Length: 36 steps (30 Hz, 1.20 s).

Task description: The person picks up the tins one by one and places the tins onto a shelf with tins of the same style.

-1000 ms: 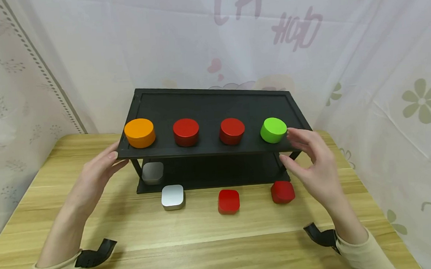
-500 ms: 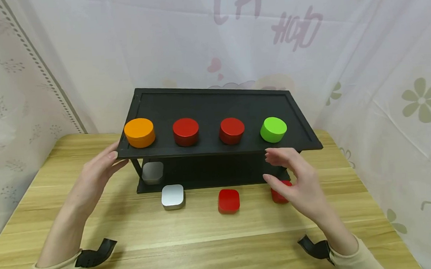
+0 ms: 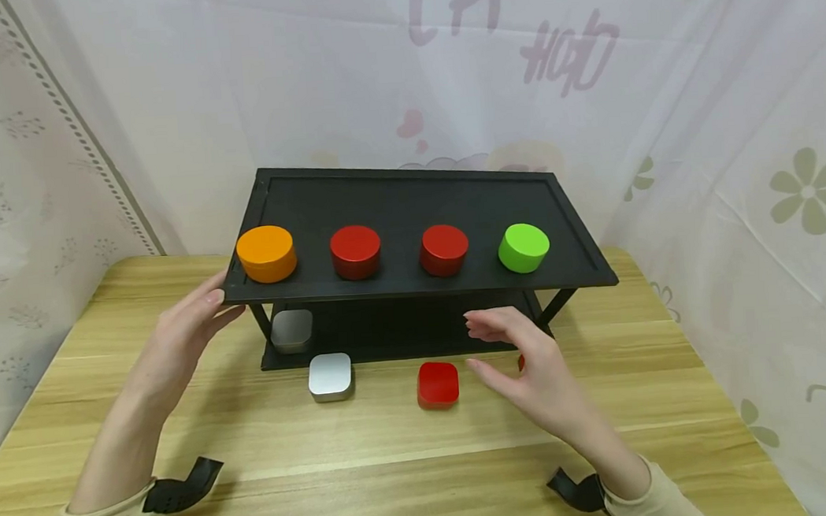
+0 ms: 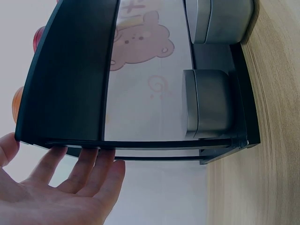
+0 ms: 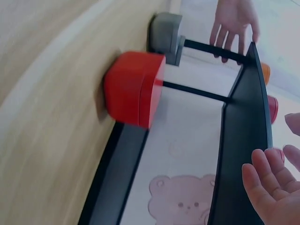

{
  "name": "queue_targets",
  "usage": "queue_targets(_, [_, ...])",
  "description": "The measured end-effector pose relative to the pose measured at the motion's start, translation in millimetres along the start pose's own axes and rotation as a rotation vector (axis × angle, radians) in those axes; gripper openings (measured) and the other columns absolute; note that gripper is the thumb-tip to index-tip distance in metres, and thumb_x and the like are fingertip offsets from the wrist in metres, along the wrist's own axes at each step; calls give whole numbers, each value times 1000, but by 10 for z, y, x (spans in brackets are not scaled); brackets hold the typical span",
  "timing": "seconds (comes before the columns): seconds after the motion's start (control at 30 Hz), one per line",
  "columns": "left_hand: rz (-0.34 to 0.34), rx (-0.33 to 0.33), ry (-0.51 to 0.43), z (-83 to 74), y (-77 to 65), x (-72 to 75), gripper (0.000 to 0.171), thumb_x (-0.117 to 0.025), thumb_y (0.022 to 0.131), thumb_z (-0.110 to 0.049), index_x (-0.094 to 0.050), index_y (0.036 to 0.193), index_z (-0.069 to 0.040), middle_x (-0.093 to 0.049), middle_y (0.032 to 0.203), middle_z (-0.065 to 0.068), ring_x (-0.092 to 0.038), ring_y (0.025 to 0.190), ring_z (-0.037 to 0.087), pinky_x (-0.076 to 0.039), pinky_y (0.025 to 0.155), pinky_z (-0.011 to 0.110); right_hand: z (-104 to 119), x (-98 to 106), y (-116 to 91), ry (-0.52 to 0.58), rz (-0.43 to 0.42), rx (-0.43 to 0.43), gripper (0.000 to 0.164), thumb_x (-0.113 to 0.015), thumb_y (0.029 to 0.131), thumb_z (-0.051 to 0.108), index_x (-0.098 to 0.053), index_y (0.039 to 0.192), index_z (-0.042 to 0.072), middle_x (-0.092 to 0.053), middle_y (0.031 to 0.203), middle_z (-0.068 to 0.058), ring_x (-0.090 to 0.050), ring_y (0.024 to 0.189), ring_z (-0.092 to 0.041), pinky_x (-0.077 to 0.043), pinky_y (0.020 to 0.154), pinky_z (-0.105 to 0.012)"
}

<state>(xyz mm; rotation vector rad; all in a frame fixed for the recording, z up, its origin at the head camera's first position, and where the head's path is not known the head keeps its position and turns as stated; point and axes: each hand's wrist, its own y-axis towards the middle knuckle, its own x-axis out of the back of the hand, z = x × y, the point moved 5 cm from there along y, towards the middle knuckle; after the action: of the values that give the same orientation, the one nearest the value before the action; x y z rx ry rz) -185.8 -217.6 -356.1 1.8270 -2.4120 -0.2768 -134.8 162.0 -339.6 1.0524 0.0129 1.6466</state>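
Note:
My left hand point(image 3: 179, 331) grips the left edge of a two-tier black shelf's point(image 3: 409, 199) top board, thumb above and fingers below. My right hand point(image 3: 533, 365) hovers before the shelf with fingers loosely curved, holding nothing. Just left of its fingertips, a red square tin point(image 3: 438, 384) sits on the table. Another red tin point(image 3: 521, 362) is mostly hidden behind the right hand. Along the top board's front stand an orange round tin point(image 3: 267, 253), two dark red round tins point(image 3: 356, 252) and a green round tin point(image 3: 523, 247).
One silver square tin point(image 3: 330, 377) stands on the table before the shelf. A second silver tin point(image 4: 213, 103) is on the lower board's left end. The wooden table point(image 3: 370, 482) reaches a patterned cloth point(image 3: 345, 73) behind and at the sides.
My right hand has left the top board's right front corner near the green tin and moved down and left, toward the middle red square tin. The left hand keeps its place.

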Motion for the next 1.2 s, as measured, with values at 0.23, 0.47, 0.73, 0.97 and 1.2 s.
queue_targets(0.23, [-10,15,-3,17,0,-1,44,-35,102,-18,-37,145,-7,-44,145,-8,-41,130,-1,-39,99,13,28,-193,13,35,53,-74,52,-73,82,14,-53,128,25,-58,122,8,-60,106,-10,-52,91,-25])
queue_targets(0.47, [-12,20,-13,21,8,-10,44,-35,102,-18,-37,145,-7,-45,144,-9,-41,130,-1,-38,99,14,59,-338,23,76,78,-92,49,-70,84,16,-52,128,25,-57,122,7,-59,107,-11,-52,92,-28])
queue_targets(0.73, [6,-18,-12,-7,2,-8,43,-33,103,-17,-36,145,-6,-47,143,-8,-43,129,0,-39,100,13,79,-562,43,92,172,-146,53,-70,83,15,-49,130,28,-56,123,9,-57,108,-11,-52,92,-30])
queue_targets(0.97, [-7,2,-1,-1,-9,0,43,-34,103,-18,-37,145,-7,-46,144,-8,-43,129,0,-39,99,13,127,-787,77,97,236,-189,56,-71,83,18,-47,130,33,-55,122,13,-56,109,-8,-53,93,-34])
queue_targets(1.2, [-7,-4,0,-5,-5,7,44,-34,103,-18,-36,145,-6,-46,144,-8,-43,130,0,-39,100,13,165,-924,120,82,245,-189,54,-72,82,18,-48,128,33,-55,118,14,-56,106,-3,-53,92,-32])
